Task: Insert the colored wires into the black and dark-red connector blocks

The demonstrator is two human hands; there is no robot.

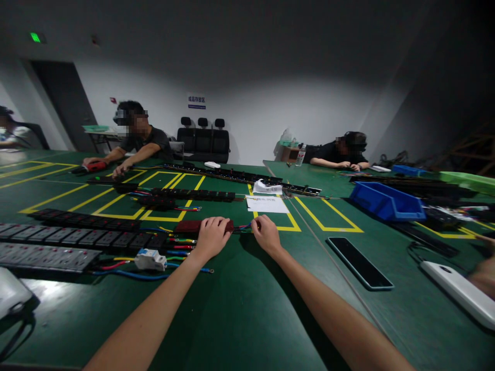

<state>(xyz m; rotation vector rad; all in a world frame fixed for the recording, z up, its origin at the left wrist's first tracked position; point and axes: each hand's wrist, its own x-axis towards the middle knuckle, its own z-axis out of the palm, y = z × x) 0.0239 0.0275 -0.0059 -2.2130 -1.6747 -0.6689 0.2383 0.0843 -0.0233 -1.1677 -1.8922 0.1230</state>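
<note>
A dark red oblong block (187, 226) lies on the green table, with my left hand (212, 238) closed over its right end. Thin coloured wires (243, 227) run out of that end towards my right hand (266, 234), whose fingers pinch them near their tips. What exactly sits between those fingertips is partly hidden. Left of my left hand are black socket strips (104, 238) and a grey socket strip (46, 256), with wires that end in ring terminals. A small white circuit breaker (150, 259) is joined to some of these wires.
A white paper (266, 204) lies beyond my hands. At right are a phone (359, 263), a white power bank (460, 291) and a blue bin (386, 202). Two co-workers (141, 136) (340, 150) work across the table; another hand (483, 273) shows at the right edge.
</note>
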